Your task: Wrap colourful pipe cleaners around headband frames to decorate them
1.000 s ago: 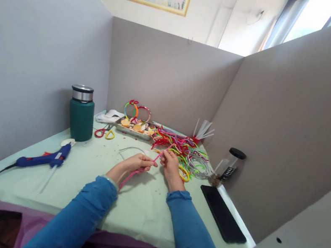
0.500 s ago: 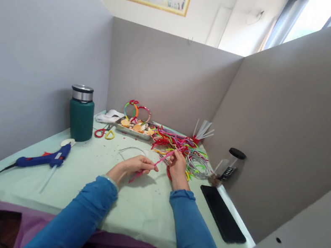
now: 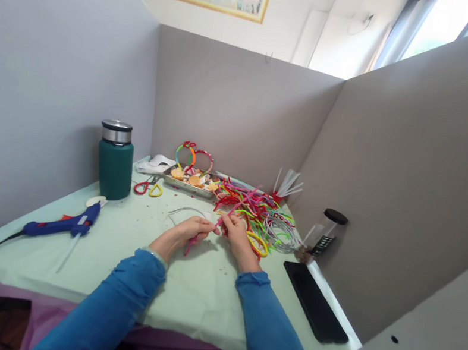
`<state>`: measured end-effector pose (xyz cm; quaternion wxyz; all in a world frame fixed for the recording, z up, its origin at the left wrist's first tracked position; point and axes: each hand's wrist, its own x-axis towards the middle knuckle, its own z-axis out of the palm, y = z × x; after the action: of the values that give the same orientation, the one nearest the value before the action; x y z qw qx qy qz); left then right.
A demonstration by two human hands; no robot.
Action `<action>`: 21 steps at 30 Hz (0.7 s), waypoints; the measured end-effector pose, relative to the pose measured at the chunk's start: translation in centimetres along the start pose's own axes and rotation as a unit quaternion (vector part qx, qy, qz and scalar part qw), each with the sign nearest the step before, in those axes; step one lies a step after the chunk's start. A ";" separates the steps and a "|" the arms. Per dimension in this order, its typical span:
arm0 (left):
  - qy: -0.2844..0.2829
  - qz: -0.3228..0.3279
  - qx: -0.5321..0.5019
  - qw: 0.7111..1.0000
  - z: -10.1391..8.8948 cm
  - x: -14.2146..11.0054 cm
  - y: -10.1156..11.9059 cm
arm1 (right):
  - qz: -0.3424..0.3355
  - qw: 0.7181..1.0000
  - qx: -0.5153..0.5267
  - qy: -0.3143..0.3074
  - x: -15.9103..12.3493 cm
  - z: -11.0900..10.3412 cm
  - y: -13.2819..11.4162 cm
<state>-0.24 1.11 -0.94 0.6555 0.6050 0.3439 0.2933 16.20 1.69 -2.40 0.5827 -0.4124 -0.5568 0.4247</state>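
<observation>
A pink pipe cleaner [image 3: 191, 246], which looks twisted, runs between my hands above the middle of the table. My left hand [image 3: 190, 232] pinches it, with a short end hanging below the fingers. Close beside it, my right hand [image 3: 236, 237] is closed on the same pipe cleaner, and a longer part slants up and away toward the pile. The fingers hide the stretch between. Just behind my hands lies a thin grey hoop [image 3: 187, 209]. A yellow ring [image 3: 258, 244] and something red lie by my right wrist.
Behind is a pile of coloured pipe cleaners [image 3: 252, 199] and a metal tray [image 3: 189, 187] with shells and wrapped hoops. Scissors [image 3: 148, 187], a green flask [image 3: 113, 169] and a blue glue gun [image 3: 64, 225] stand or lie left. A black phone [image 3: 315, 303] and clear jar [image 3: 325, 233] are right.
My right hand has slid down and left along the pink pipe cleaner until it is next to my left hand. My left hand has barely moved. The yellow ring shows more now.
</observation>
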 end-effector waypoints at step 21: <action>-0.036 -0.011 0.004 0.999 0.5 -0.5 0.4 | 0.002 0.972 0.105 0.212 1.6 -3.3 0.8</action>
<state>-0.08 0.47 -0.51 0.6682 0.6139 0.3280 0.2629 19.45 3.44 -2.82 0.7266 -0.4309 -0.3723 0.3845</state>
